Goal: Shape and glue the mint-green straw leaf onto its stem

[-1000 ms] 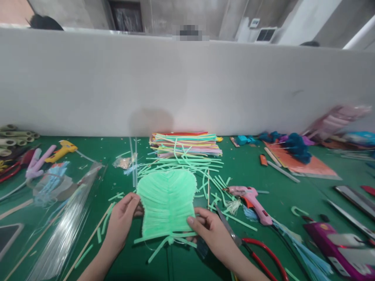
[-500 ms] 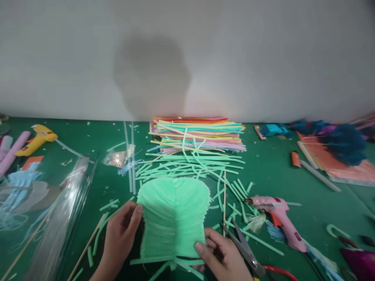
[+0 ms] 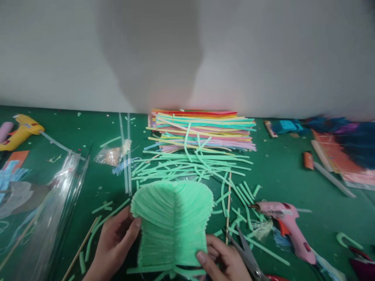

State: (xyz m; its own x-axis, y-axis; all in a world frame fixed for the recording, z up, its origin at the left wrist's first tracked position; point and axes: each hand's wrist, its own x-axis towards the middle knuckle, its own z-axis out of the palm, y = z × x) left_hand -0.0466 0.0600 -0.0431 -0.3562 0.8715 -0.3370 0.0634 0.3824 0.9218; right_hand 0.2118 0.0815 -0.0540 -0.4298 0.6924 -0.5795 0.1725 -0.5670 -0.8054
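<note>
1. Hands frame a green leaf-shaped piece made of glued strips, low in the middle of the green table.
2. Left hand pinches its left edge, thumb on top.
3. Right hand clamps the lower right corner, thumb pressed on the face.
4. Scissors lie just beside the right hand; a pink glue gun lies farther right.
5. Loose green strips lie behind the piece.
</note>
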